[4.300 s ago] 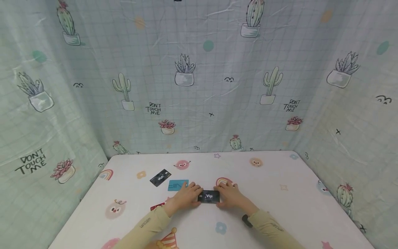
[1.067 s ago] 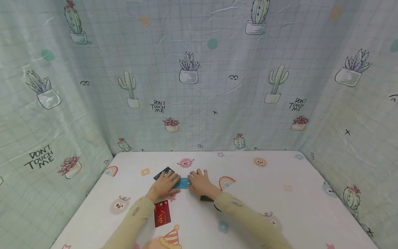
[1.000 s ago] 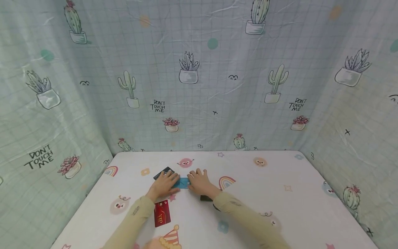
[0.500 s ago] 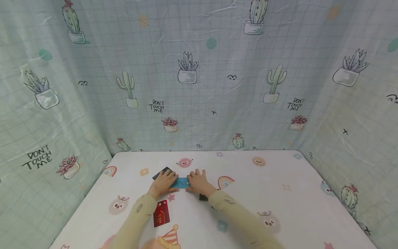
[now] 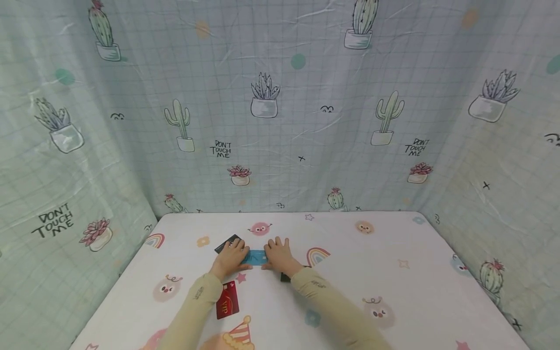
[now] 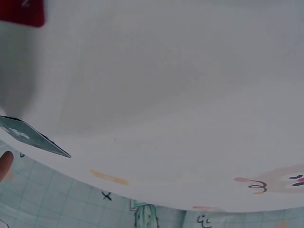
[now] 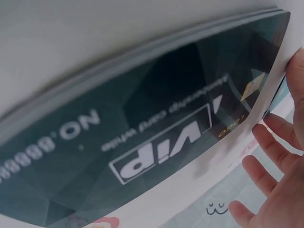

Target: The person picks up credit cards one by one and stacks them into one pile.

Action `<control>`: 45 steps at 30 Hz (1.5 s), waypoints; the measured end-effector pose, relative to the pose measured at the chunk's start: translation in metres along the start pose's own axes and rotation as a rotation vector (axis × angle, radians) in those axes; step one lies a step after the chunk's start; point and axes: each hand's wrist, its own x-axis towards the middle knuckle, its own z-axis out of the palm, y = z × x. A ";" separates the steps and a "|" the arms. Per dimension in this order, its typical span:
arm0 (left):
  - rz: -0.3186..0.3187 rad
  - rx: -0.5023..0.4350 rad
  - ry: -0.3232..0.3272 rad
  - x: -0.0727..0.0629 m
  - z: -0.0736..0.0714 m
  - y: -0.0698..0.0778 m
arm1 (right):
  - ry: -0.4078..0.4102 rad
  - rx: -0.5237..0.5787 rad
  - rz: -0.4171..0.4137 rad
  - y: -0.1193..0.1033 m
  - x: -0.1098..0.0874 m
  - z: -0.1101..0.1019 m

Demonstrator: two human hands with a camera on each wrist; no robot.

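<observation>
A blue card (image 5: 255, 257) lies between my two hands on the white table. My left hand (image 5: 229, 258) grips its left end, thumb at the near edge and fingers at the far edge. The right hand (image 5: 281, 256) grips the right end likewise; in the right wrist view its other fingers are spread apart. A black Vip card (image 7: 156, 118), apparently on top of a stack, sits close below the right wrist. Another black card (image 5: 227, 241) lies askew, partly covered by the left hand. Beside the left sleeve is a red VIP card (image 5: 228, 301).
The white tabletop (image 5: 350, 272) carries printed cartoon faces, rainbows and stars. A patterned cactus curtain (image 5: 288, 131) rises behind it and along both sides. The right sleeve (image 5: 337, 311) overlaps part of the black stack in the head view.
Both hands have left the black Vip card seen between them about four seconds ago and now hold the blue card, farther left. Over the last second they have barely moved.
</observation>
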 end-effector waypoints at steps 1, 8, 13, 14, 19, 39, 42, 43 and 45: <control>-0.006 0.001 -0.010 0.000 -0.001 0.000 | 0.000 0.000 0.002 -0.001 0.000 0.000; -0.028 -0.028 -0.020 -0.001 -0.003 0.001 | 0.000 0.023 0.023 -0.002 0.000 0.001; -0.026 -0.034 -0.014 0.000 -0.002 0.001 | 0.009 0.037 0.029 -0.002 0.001 0.006; -0.024 -0.027 -0.012 0.000 -0.002 0.001 | 0.011 0.036 0.028 -0.001 0.001 0.007; -0.005 -0.002 -0.002 0.001 -0.002 0.002 | 0.008 0.039 0.019 -0.002 0.001 0.006; 0.028 -0.011 0.076 0.000 -0.003 0.003 | -0.008 0.115 -0.025 -0.003 0.001 0.000; 0.030 -0.022 0.067 -0.001 -0.004 0.003 | -0.022 0.121 -0.026 -0.002 0.002 0.001; 0.033 -0.021 0.068 -0.001 -0.004 0.003 | -0.023 0.123 -0.025 -0.002 0.002 0.002; 0.041 -0.005 0.071 -0.001 -0.004 0.002 | -0.018 0.124 -0.025 -0.001 0.002 0.002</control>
